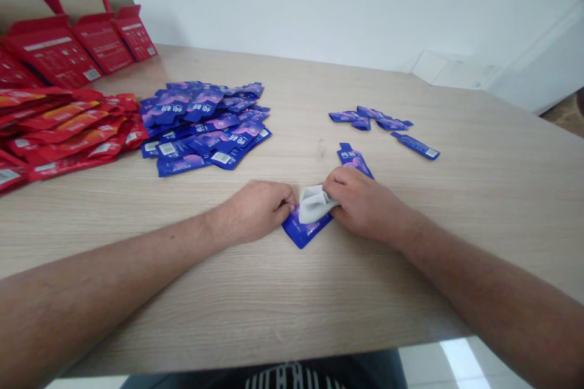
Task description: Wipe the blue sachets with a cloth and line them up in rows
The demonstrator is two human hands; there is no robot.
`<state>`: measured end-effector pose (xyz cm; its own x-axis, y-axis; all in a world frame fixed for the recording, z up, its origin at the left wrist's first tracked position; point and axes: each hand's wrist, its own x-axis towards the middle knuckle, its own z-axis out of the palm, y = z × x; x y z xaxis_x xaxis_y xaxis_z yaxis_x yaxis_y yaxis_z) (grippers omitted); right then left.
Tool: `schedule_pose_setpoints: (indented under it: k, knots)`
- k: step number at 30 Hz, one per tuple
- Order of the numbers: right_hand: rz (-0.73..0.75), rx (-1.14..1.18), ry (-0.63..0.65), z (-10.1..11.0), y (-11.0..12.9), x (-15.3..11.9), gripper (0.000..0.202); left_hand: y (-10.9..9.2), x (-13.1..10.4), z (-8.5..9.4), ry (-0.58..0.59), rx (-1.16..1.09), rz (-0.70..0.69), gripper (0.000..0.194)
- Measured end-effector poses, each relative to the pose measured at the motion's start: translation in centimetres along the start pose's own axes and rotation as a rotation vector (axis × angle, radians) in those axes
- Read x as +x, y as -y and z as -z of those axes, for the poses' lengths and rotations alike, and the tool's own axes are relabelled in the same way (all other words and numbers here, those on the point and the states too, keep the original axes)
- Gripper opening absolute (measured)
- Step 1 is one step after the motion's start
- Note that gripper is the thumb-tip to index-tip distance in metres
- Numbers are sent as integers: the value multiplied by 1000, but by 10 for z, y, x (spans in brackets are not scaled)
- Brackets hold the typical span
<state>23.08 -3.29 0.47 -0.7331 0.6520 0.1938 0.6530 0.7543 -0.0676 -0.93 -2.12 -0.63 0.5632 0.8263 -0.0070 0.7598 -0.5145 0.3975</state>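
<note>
A blue-purple sachet (pixel 302 237) lies on the table between my hands. My left hand (pixel 262 209) pinches its left edge, fingers closed. Closed round a white-grey cloth (pixel 314 203), my right hand (pixel 360 200) presses it onto the sachet, covering much of its printed face. Just beyond my right knuckles is another blue sachet (pixel 354 160), its near end hidden behind the hand.
A heap of blue sachets (pixel 205 124) lies at left centre, beside a stack of red packets (pixel 68 130). Open red boxes (pixel 109 39) stand behind them against the wall. Several small blue sachets (pixel 371 117) and one apart (pixel 416 146) lie right of centre.
</note>
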Motion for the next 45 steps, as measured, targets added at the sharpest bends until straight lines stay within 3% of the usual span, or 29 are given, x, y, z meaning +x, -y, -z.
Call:
schedule_pose_setpoints:
  k: [5, 9, 12, 17, 20, 23, 27, 35, 45]
  knots:
    - [183, 86, 82, -4, 8, -6, 24, 3, -2, -4, -22, -33, -26, 18]
    - [29, 35, -50, -10, -17, -7, 26, 5, -4, -3, -52, -71, 20, 15]
    - [-15, 56, -76, -11, -36, -7, 26, 10, -3, 12, -82, -77, 88, 14]
    - [17, 59, -81, -11, -36, -8, 27, 46, -4, 63, -359, 69, 190, 19]
    - [24, 69, -86, -11, -33, -7, 26, 81, -5, 87, -612, 413, 244, 22]
    - [35, 84, -71, -10, -33, -6, 26, 114, -6, 92, -731, 763, 309, 29]
    - [40, 116, -50, -10, -33, -6, 24, 131, -1, 83, -676, 917, 312, 30]
    - [58, 114, -37, -12, -35, -5, 24, 119, 8, 72, -561, 946, 122, 30]
    - [73, 123, -35, -9, -34, -6, 21, 139, 5, 75, -517, 871, 278, 34]
